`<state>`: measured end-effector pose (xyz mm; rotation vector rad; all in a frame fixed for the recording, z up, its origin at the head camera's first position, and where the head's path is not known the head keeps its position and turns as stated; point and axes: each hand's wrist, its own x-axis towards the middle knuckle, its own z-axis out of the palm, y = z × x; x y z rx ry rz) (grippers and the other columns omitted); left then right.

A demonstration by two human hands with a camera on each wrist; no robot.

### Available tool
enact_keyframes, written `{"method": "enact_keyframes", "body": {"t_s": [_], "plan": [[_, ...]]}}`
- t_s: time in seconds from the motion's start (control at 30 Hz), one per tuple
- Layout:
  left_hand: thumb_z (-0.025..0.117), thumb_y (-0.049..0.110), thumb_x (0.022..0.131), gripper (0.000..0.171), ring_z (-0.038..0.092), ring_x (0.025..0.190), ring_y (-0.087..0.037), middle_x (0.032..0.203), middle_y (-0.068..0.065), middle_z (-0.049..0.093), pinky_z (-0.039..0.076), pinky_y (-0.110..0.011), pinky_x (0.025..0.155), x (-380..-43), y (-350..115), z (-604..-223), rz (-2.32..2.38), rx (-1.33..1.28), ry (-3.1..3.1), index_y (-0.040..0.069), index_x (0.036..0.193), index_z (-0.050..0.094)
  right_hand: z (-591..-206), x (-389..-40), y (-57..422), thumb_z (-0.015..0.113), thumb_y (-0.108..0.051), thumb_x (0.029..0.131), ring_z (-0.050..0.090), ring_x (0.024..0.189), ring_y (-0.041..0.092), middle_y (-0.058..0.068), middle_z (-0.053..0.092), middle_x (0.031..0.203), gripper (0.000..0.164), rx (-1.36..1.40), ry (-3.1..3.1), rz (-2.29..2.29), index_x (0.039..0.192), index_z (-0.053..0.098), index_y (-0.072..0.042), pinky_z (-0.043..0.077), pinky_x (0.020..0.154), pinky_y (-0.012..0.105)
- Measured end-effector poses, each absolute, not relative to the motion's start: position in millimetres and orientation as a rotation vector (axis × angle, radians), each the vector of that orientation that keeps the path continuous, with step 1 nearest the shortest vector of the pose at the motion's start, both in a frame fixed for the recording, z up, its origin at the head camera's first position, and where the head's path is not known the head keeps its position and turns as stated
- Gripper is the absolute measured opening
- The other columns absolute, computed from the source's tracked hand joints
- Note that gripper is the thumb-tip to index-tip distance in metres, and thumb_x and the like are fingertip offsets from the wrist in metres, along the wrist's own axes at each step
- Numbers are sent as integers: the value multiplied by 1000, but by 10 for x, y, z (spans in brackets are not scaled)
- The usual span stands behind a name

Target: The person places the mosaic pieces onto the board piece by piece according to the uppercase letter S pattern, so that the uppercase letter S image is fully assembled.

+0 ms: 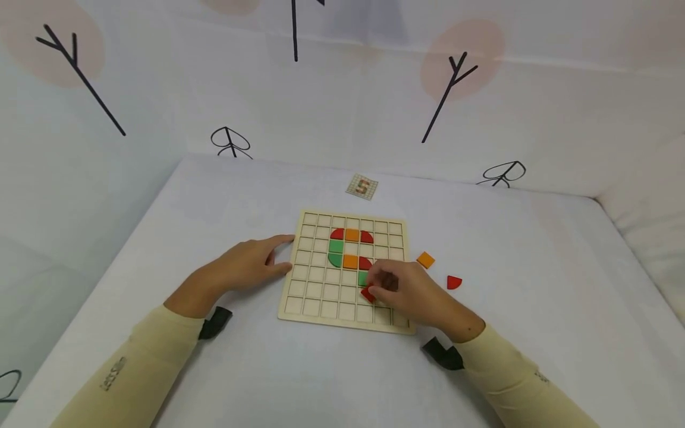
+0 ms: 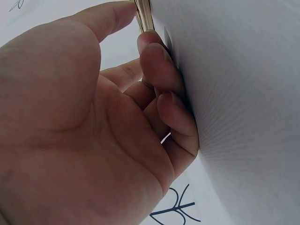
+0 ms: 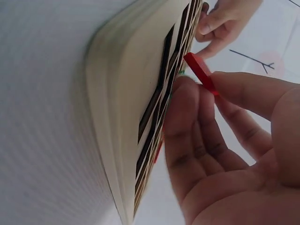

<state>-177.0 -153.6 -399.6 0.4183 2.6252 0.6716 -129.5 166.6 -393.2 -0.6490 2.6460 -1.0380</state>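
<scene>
A light wooden grid board (image 1: pixel 330 292) lies flat on the white table. My left hand (image 1: pixel 243 266) touches the board's left edge with thumb and index finger spread; in the left wrist view its other fingers are curled against the table. Over the board's lower right part, my right hand (image 1: pixel 408 291) pinches a red tile (image 3: pixel 201 75) between thumb and fingers. The tile is tilted and partly hidden, so its exact shape is unclear. Set in the grid are red quarter-circles (image 1: pixel 366 237), orange squares (image 1: pixel 350 261), a green quarter-circle (image 1: pixel 335 260) and green squares (image 1: pixel 336 246).
To the right of the board lie a loose orange square (image 1: pixel 426 260) and a red quarter-circle (image 1: pixel 454 282). Behind the board is a small pattern card (image 1: pixel 362 186) with an S-like figure. A printed white cloth (image 1: pixel 342 119) stands behind the table.
</scene>
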Motion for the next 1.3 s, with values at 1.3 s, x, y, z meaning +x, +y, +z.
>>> {"method": "enact_keyframes", "body": {"t_s": [1.3], "plan": [[65, 38, 97, 66, 48, 67, -16, 77, -2, 54, 39, -30, 61, -1766, -1531, -3952, 670, 394, 2611, 25, 155, 37, -3926, -1294, 1602, 81, -18, 85, 55, 71, 9, -7, 60, 74, 14, -587, 2695, -794, 91, 69, -13, 49, 64, 21]]}}
